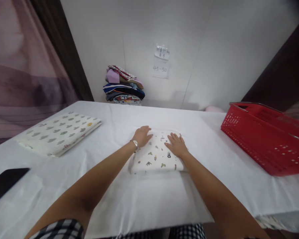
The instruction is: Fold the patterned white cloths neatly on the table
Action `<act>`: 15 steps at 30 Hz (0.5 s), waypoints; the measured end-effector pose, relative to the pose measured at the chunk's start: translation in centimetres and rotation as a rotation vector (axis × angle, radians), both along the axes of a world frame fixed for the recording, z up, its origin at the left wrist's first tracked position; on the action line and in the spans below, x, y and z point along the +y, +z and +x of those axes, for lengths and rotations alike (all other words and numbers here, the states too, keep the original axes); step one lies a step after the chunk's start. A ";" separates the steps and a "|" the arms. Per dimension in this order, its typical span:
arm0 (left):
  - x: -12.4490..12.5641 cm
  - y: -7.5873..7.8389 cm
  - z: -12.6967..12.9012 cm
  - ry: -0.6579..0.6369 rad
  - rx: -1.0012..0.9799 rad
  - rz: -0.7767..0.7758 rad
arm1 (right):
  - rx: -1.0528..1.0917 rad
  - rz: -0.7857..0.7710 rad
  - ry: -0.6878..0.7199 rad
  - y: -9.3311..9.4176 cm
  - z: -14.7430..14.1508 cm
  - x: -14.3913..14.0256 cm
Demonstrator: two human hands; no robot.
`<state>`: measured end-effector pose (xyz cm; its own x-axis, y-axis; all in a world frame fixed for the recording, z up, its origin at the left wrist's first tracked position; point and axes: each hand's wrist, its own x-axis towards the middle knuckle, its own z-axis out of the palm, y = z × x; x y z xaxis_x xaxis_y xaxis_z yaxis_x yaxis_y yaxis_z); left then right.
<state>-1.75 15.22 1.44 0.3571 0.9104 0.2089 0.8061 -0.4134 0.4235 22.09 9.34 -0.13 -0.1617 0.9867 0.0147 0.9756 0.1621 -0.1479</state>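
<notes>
Two flat hands press a folded printed cloth at the middle of a white-covered table.

The table (pixel 164 196) fills the view under a white sheet, set against a pale wall with two paper notes (pixel 160 62); a red basket (pixel 264 139) sits at the right, a larger folded patterned cloth (pixel 58 132) at the left, a stack of folded clothes (pixel 123 87) at the far edge. The folded cloth (pixel 155 157) is a near-square white pad dotted with small prints, its slightly longer axis running away from the person. The left hand (pixel 142 136) and the right hand (pixel 176 145) lie palm-down, fingers spread, on its far corners, gripping nothing.
</notes>
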 end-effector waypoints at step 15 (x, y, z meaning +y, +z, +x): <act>-3.6 -1.5 1.7 -0.063 0.379 -0.029 | 0.027 -0.117 -0.125 0.3 0.3 2.7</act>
<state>-0.01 11.60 -0.05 0.4594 0.8878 0.0257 0.8811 -0.4592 0.1130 22.40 12.04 0.19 -0.0390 0.9943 -0.0987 0.9826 0.0202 -0.1846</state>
